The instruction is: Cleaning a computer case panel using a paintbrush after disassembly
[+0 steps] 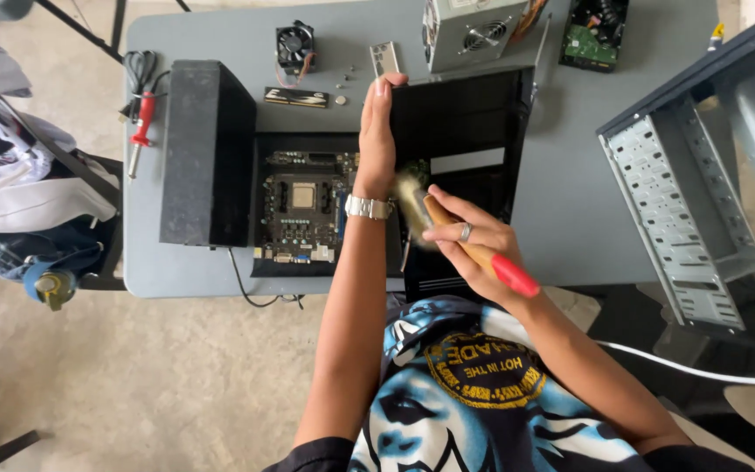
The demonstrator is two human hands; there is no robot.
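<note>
The right hand (469, 236) was closed around a paintbrush (460, 240) with a wooden shaft and red handle end, its blurred bristles just beside the left wrist. The left hand (377, 135), fingers straight and together, pressed flat on the edge of the black computer case panel (465, 118). Left of it the motherboard (303, 205) lay in the open case. Farther off, on the grey table (570, 175), sat a cooling fan (294, 45) and a power supply (469, 31).

Your brush (472, 246) bristles blur mid-frame, your left hand (377, 140) and wrist hide part of the motherboard (303, 205), and the frame's edges crop the metal chassis (709, 192) at right and the hard drive (594, 33) at top.
</note>
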